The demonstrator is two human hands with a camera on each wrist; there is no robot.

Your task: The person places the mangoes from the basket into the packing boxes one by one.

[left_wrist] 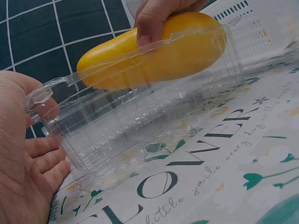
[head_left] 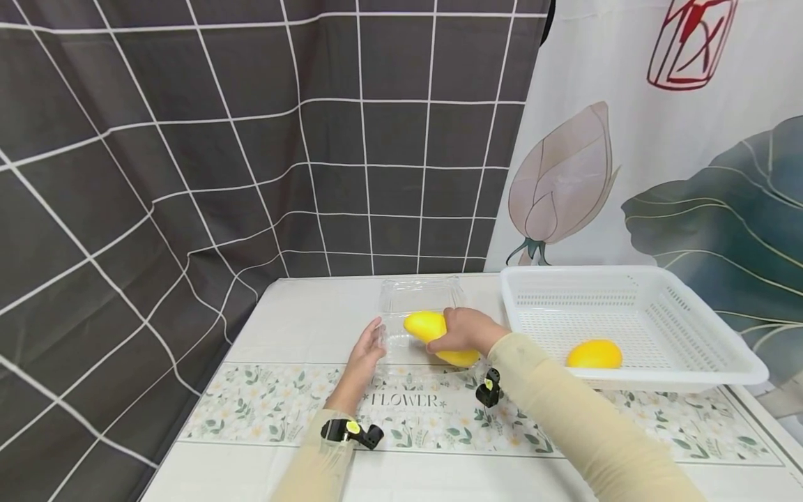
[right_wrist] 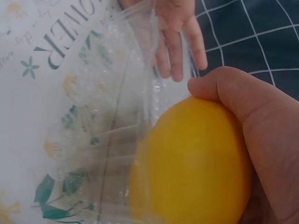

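A yellow mango point(head_left: 426, 324) is gripped in my right hand point(head_left: 461, 329), thumb on the near side. It hangs tilted over a clear plastic clamshell box point(head_left: 394, 354), whose hinged lid point(head_left: 417, 296) lies folded back toward the wall. In the left wrist view, the mango's lower part point(left_wrist: 154, 70) shows through the box's clear wall, just inside the rim. My left hand point(head_left: 364, 352) rests at the box's left end with its fingers mostly straight, the fingers point(right_wrist: 175, 51) reaching alongside the plastic in the right wrist view.
A white perforated basket point(head_left: 627, 380) stands at the right with another mango point(head_left: 594, 354) inside it. The white table carries a floral runner point(head_left: 263, 404) printed with "FLOWER". A dark gridded curtain point(head_left: 389, 139) hangs behind and to the left.
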